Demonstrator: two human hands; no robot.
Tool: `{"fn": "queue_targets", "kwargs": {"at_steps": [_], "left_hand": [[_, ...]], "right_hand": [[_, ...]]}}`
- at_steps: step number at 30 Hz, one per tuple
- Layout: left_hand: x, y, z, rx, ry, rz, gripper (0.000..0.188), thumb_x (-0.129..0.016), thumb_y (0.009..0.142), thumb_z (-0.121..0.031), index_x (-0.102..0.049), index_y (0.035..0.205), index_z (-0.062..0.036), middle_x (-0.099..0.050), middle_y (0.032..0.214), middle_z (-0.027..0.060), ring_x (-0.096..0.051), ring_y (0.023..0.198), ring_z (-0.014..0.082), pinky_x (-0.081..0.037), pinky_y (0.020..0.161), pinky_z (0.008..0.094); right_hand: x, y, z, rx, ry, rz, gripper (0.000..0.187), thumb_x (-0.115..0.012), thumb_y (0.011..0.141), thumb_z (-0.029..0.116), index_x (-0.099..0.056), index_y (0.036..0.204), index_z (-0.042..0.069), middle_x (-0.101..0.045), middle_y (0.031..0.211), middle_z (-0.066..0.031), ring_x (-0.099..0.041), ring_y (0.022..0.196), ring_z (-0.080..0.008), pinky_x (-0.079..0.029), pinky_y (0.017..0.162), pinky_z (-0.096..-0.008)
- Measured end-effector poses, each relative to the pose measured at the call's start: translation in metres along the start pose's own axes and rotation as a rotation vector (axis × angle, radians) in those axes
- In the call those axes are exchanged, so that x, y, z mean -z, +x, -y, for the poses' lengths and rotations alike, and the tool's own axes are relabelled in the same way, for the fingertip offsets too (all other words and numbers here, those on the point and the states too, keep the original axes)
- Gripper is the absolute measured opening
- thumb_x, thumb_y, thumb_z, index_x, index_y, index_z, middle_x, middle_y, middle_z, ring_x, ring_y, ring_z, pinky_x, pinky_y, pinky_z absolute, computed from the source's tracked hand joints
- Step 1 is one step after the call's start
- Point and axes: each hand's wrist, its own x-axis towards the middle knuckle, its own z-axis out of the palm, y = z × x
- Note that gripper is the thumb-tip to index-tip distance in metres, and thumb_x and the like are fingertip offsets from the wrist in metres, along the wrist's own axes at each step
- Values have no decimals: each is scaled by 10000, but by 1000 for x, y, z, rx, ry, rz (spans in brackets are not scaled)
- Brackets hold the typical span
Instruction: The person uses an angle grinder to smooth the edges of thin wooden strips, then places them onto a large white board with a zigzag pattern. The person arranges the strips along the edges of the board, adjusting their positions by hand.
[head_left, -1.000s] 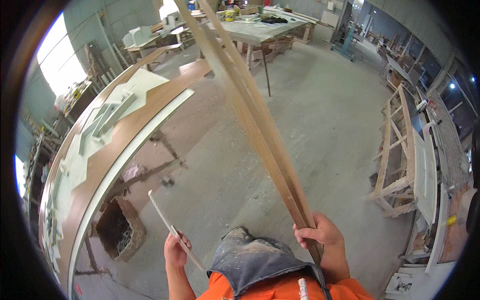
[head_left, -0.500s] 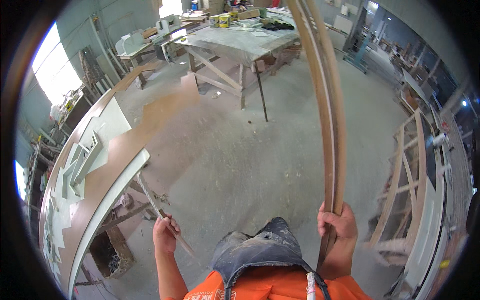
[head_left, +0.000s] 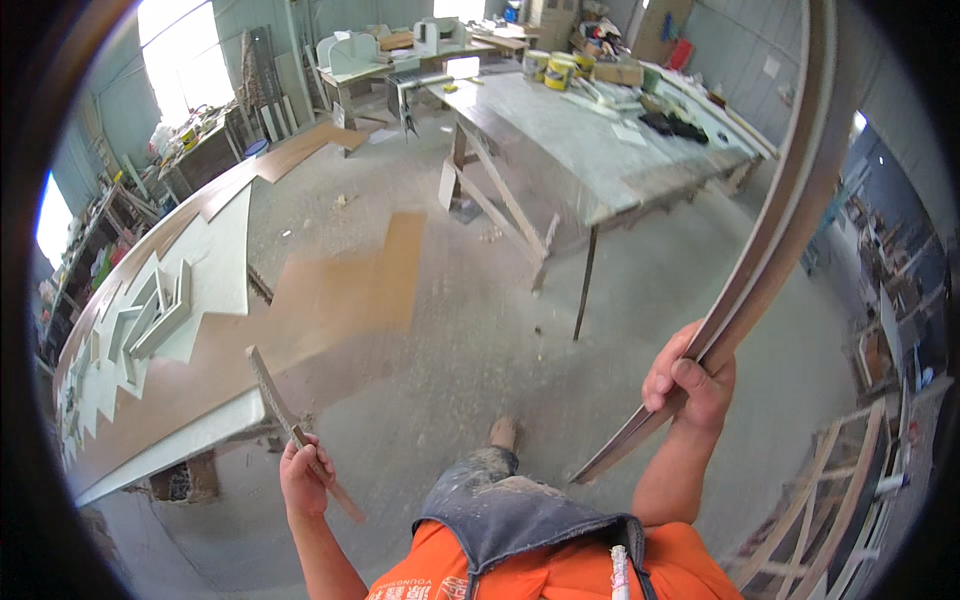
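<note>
My left hand is closed around a short, thin wooden stick, held at a slant near the left table. On the right, my right hand grips a bundle of long brown strips with a pale line running along it. The strips rise past the upper right edge of the view, and their lower end hangs beside my apron. Their far end is out of sight. Both hands are held apart, out in front of me above the floor.
At left stands a long table with stepped brown panels and white angled frames. Ahead is a large worktable bearing yellow-labelled buckets, with a thin dark rod at its corner. Wooden frames stand at lower right.
My view has turned and moved forward, so the large worktable looks nearer and further right. The long strips have tilted to the right in my right hand. Both hands keep their hold.
</note>
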Motion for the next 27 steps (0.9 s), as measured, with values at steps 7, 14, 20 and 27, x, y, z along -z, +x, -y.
{"fn": "queue_targets", "kwargs": {"at_steps": [7,14,20,27], "left_hand": [[-107,100,-14,-58,7,-112,168,-619,903,-142,-598,1041,-50,-615,745,68,-594,593,184,-468,524,308],[-171,161,-23,-132,-26,-347,170,-626,896,-130,-612,1036,-35,-620,750,71,-595,600,186,-478,530,303],[-210,202,-23,-216,-14,-580,173,-627,900,-139,-614,1039,-38,-630,740,73,-595,593,172,-483,528,294],[-253,235,-31,-297,-50,-846,180,-637,896,-152,-626,1042,-48,-643,736,63,-594,574,166,-485,529,291]], "right_hand": [[11,205,-52,197,41,208,213,-672,963,122,-532,1094,29,-586,704,-93,-559,473,-195,-506,405,-341],[9,371,-128,206,136,211,202,-685,943,117,-537,1026,9,-597,697,-99,-579,514,-200,-525,480,-342],[-3,502,-190,136,212,222,183,-682,940,135,-538,988,32,-585,701,-85,-571,530,-194,-523,505,-345],[-63,643,-274,99,218,339,170,-653,959,142,-516,997,48,-561,716,-71,-559,547,-184,-513,516,-334]]}}
